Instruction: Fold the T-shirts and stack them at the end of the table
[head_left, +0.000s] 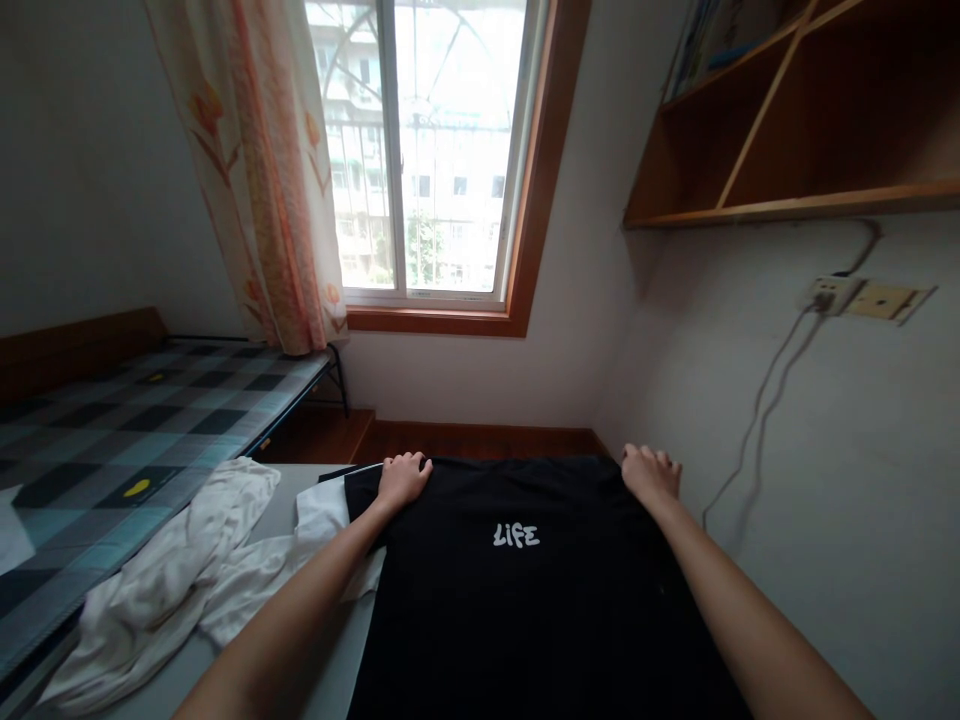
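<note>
A black shirt [525,620] with small white lettering lies spread over a grey table [330,650]. At its far left corner my left hand [405,478] is closed on the cloth, fingers curled. My right hand [651,474] grips the far right corner of the same shirt, its fingers bent over the edge. Between the hands the far edge runs nearly straight. White cloth [321,510] shows beside the shirt, left of my left hand, partly behind my left forearm.
Crumpled white clothing [161,590] lies on the table's left side. A bed with a checked mattress [187,410] stands at the left. The wall [847,450] with a socket and hanging cables is close on the right, below a wooden shelf [795,205].
</note>
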